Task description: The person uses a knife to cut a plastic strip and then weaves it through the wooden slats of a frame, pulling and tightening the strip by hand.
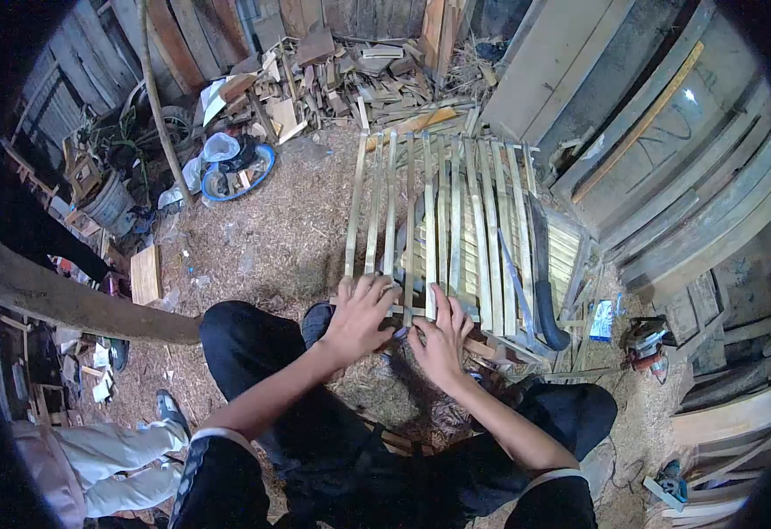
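A panel of long pale wooden slats [482, 229] lies on the ground in front of me, its slats running away from my knees. My left hand [361, 319] is at the near-left end, its fingers bent over the slat ends and the cross rail. Close beside it, my right hand [441, 342] has its thumb and fingers around the near end of a slat [430, 238]. The undersides of both hands are hidden. A dark bar with a hooked end [546, 309] lies along the panel's right side, near a thin bluish strip [515, 273].
A blue basin [262, 181] with bags stands at the far left, before a heap of wood scraps [341, 88]. A wooden beam [95, 300] crosses the left side. Boards [711, 194] lean at the right, near a power tool [648, 339]. Another person's legs [130, 458] show at lower left.
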Motion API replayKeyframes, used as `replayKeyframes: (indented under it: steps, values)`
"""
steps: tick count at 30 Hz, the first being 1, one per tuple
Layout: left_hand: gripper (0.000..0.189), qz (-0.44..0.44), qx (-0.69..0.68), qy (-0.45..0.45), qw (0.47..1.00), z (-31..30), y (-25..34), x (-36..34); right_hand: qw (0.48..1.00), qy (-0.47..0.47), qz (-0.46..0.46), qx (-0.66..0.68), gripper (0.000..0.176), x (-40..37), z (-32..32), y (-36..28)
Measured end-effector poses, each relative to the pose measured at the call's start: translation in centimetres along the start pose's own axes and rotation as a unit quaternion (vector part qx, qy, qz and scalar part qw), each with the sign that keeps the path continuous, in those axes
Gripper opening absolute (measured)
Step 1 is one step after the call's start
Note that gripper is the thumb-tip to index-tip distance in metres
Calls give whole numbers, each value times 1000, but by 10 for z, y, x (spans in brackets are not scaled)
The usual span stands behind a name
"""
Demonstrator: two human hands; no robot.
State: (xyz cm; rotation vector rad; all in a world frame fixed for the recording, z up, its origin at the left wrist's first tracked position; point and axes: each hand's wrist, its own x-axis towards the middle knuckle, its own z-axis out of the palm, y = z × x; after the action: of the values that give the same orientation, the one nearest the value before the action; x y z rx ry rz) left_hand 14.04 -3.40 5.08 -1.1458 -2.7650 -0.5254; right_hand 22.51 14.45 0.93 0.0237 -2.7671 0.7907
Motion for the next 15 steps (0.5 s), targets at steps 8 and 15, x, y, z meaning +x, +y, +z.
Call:
replayKeyframes:
  steps: [8, 15]
  values:
    - [52, -18, -17, 1, 1000, 49, 2, 3, 1000, -3, -3, -5, 11, 1, -3, 1]
    - [52, -26, -23, 65, 997, 64, 0, -1, 1000, -16, -6, -8, 11, 3, -2, 3]
